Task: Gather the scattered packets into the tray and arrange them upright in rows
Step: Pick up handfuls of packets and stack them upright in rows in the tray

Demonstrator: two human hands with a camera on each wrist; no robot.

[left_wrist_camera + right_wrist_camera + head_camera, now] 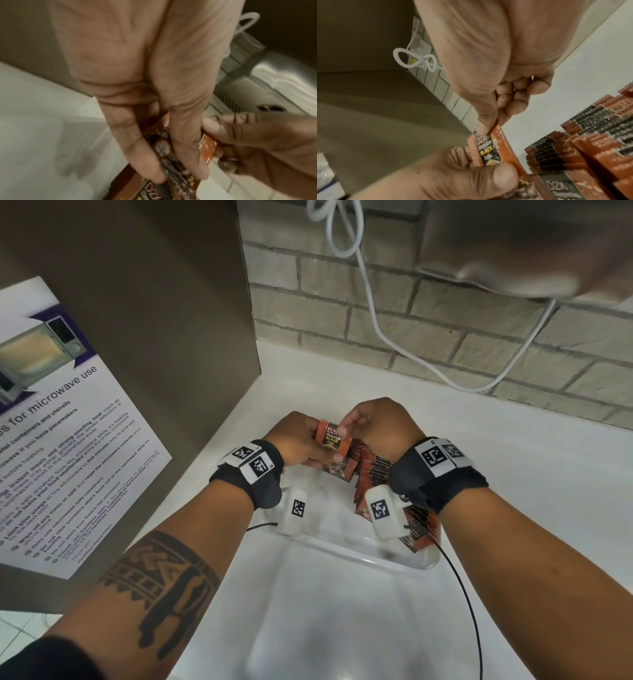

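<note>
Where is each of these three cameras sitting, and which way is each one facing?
Head: worn on the head, looking down at the tray; both forearms and hands show.
Left wrist: looks along the left hand at the held packets.
Right wrist: looks along the right hand pinching one packet.
Shared: all views show both hands on the packets.

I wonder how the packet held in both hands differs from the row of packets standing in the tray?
The held packet is lifted above the clear tray, while the row of packets sits inside it. The held packet shows its printed face; the row shows mostly serrated top edges. The left hand and right hand grip one; the row stands free. Both share orange-and-black wrapping.
</note>
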